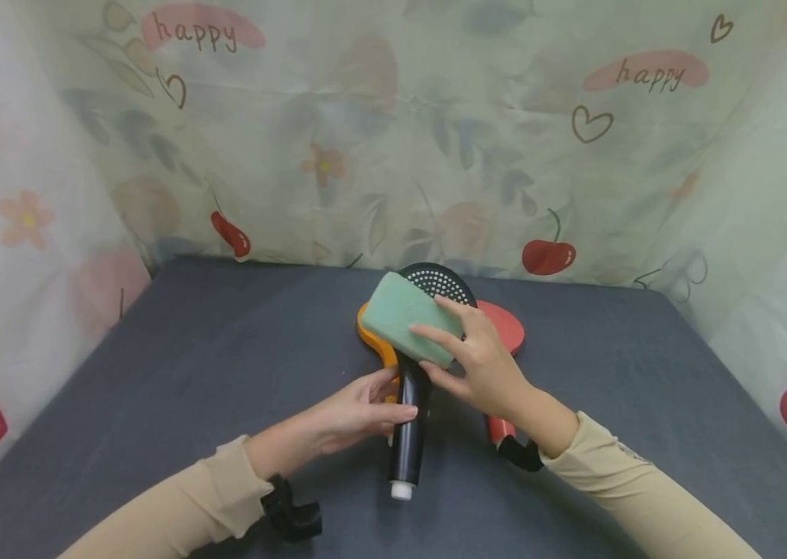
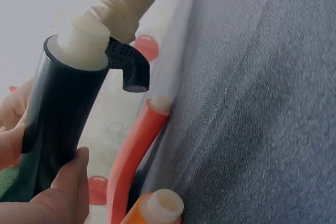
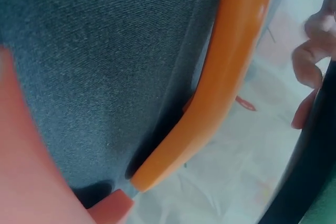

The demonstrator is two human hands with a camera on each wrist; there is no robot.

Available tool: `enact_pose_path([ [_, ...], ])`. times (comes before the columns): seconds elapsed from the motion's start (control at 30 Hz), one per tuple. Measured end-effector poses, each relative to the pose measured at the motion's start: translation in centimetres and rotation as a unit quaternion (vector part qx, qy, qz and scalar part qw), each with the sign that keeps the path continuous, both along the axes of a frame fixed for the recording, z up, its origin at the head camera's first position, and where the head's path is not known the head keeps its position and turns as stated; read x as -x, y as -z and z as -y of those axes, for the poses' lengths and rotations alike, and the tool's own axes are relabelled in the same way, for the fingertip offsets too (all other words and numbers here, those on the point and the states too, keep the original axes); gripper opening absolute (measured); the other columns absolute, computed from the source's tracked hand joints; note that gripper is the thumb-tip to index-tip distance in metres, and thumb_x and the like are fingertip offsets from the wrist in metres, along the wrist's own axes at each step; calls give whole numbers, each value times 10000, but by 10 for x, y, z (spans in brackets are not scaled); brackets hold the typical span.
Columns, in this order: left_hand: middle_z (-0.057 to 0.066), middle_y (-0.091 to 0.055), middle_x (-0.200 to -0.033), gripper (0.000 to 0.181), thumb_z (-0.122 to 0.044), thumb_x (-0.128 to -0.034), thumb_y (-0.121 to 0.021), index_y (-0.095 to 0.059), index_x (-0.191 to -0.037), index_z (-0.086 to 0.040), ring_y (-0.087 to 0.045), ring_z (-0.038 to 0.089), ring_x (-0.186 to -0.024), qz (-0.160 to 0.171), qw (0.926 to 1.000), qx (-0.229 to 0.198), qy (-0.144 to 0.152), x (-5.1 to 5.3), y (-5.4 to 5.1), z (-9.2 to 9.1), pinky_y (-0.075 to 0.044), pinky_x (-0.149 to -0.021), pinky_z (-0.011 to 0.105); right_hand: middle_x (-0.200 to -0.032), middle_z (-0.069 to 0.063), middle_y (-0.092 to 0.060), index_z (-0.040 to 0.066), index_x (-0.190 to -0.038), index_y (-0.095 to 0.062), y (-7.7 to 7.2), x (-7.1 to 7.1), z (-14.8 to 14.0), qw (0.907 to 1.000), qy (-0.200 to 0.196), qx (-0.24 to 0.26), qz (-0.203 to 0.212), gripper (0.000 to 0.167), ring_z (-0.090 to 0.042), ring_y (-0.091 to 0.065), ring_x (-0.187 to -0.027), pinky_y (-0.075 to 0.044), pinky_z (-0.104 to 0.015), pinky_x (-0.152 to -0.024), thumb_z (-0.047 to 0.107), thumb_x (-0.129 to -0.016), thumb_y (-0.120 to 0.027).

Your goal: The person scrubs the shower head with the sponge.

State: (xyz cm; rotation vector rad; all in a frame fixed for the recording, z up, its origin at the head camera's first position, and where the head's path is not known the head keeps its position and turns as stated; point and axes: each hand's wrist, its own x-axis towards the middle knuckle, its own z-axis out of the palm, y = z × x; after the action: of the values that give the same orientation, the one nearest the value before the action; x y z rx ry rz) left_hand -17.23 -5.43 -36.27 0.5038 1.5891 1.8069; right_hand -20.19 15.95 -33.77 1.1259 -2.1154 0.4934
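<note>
My left hand [image 1: 358, 411] grips the handle of a black shower head [image 1: 409, 435], its white-tipped end pointing toward me; the left wrist view shows fingers on both sides of that black handle [image 2: 68, 114]. A green sponge-like block [image 1: 410, 318] lies tilted across the shower head's neck and partly covers its perforated face. My right hand [image 1: 487, 361] holds the block from the right, fingertips spread on its surface and thumb at its lower edge. In the right wrist view, fingers of the left hand [image 3: 315, 51] touch the black handle [image 3: 310, 161].
Behind the black handle, an orange shower head [image 1: 369, 330] lies on the dark cloth-covered table [image 1: 226, 373] to the left, partly hidden. A red one [image 1: 503, 322] lies to the right. Black wrist mounts [image 1: 292, 512] hang at both cuffs. A printed curtain [image 1: 400, 140] stands behind.
</note>
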Motion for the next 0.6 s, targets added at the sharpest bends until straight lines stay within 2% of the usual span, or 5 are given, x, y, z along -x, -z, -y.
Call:
enact_pose_path([
  [0.17, 163, -397, -1351, 687, -194, -893, -616, -236, -1442, -36, -524, 130, -1026, -4, 10000, 17, 35, -1, 0, -1, -476, -892, 299, -1367, -274, -427, 216, -1234, -597, -2, -1, 2, 9997, -87, -223, 5, 379, -382, -474, -1173, -419, -510, -932, 416, -924, -511],
  [0.3, 199, -340, -1433, 697, -184, -910, -590, -195, -1458, -12, -497, 136, -1106, -64, 9999, 11, 81, -2, 1, -2, -440, -1001, 356, -1385, -273, -403, 235, -1249, -593, -2, -3, 2, 9990, -37, -435, 39, 378, -385, -468, -1156, -424, -507, -913, 333, -885, -605],
  [0.4, 204, -304, -1476, 711, -183, -913, -586, -175, -1470, -21, -469, 162, -1176, -99, 9999, 16, 75, -3, 2, -1, -398, -1059, 407, -1391, -268, -396, 243, -1261, -587, -2, -3, 1, 9984, 74, -553, 68, 457, -382, -461, -1161, -425, -504, -911, 248, -816, -688],
  [0.6, 197, -305, -1491, 743, -188, -913, -593, -146, -1496, -84, -474, 218, -1225, -15, 9998, 164, -87, -3, 1, -1, -357, -1088, 470, -1361, -290, -414, 222, -1250, -597, -5, 3, -5, 9977, 501, -444, 44, 506, -408, -456, -1149, -410, -529, -914, 191, -764, -732],
])
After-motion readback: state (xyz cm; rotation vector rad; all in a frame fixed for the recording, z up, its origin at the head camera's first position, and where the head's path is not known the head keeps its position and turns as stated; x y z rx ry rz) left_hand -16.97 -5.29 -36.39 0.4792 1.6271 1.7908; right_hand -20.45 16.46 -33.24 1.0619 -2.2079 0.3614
